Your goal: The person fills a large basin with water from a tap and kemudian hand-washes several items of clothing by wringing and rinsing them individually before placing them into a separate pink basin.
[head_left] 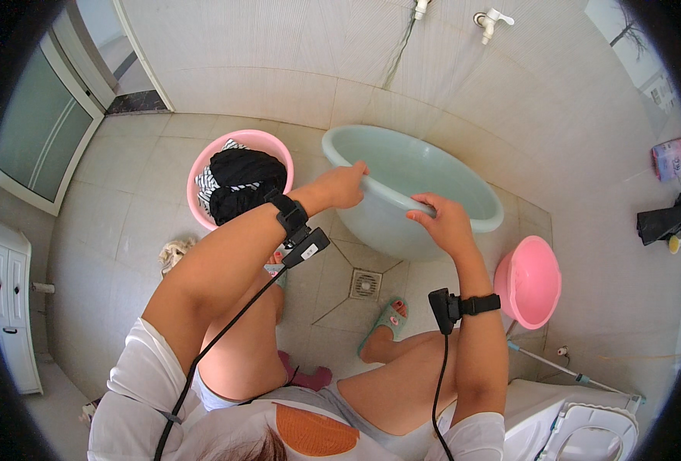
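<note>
At the far left, a white cabinet [8,300] is seen below a frosted-glass door [37,134]. Farther right, a round pink basin [257,137] is set on the tiled floor [144,207] and filled with black garments [248,169] and a striped garment [204,184]; just below it, a cream cloth [177,253] is partly covered by the left arm. A black strap [288,217] is fastened around the left wrist. The left hand [346,184] is closed over the near rim of a large pale green washtub [387,223], toward its left part. The washtub is placed near the wall, between the two pink basins; whether any water is held in it cannot be told. In front of it, a square floor drain [366,283] is set among the tiles, and a green slipper [387,319] is worn on the right foot. The same rim is gripped farther right by the right hand [442,221], with the thumb kept outside. Above, a white tap [493,23] is mounted on the wall. A smaller pink basin [531,280] is seen just beside the washtub's right end, with a thin pole [581,377] below it.
</note>
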A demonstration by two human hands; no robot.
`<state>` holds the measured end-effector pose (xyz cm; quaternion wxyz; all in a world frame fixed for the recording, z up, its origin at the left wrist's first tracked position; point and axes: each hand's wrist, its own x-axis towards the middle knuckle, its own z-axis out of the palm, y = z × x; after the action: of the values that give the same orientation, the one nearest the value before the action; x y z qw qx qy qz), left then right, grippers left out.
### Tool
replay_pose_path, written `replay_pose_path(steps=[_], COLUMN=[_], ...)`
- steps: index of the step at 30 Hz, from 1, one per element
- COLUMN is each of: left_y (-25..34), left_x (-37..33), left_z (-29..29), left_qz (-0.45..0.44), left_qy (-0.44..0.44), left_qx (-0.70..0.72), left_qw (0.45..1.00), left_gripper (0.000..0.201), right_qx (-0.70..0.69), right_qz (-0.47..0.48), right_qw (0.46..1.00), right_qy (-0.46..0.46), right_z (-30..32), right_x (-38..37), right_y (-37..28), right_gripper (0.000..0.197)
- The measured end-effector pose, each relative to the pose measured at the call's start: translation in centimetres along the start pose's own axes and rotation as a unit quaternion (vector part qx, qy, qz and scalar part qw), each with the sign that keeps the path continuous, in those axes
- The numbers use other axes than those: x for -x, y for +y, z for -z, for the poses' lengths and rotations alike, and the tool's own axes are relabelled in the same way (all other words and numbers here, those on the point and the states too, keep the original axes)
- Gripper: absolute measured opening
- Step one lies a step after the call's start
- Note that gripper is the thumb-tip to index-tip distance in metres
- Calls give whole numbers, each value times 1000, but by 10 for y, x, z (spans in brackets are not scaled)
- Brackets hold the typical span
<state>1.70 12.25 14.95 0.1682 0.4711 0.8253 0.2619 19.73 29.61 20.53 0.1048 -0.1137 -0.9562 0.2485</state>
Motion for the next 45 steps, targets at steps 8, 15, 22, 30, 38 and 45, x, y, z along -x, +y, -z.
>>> replay_pose_path(steps=[8, 15, 22, 30, 38, 45], left_y=[5, 5, 7, 8, 10, -1], left_x=[0, 2, 1, 1, 1, 6], left_z=[4, 3, 5, 3, 3, 3], left_qz=[28, 22, 28, 32, 35, 15], left_qy=[-18, -17, -4, 8, -8, -27], left_qx=[8, -2, 17, 5, 13, 5], left_qw=[999, 1000, 999, 999, 999, 1000], left_gripper=[42, 40, 40, 41, 40, 40], right_qx=[-1, 15, 41, 44, 49, 83], right_qz=[5, -20, 3, -9, 0, 27], right_qw=[1000, 999, 999, 998, 999, 996], right_qy=[-4, -21, 20, 40, 17, -16], right_z=[-1, -1, -2, -2, -4, -18], right_x=[1, 3, 4, 4, 8, 15], right_y=[4, 0, 1, -1, 5, -4], right_gripper=[36, 37, 37, 39, 40, 35])
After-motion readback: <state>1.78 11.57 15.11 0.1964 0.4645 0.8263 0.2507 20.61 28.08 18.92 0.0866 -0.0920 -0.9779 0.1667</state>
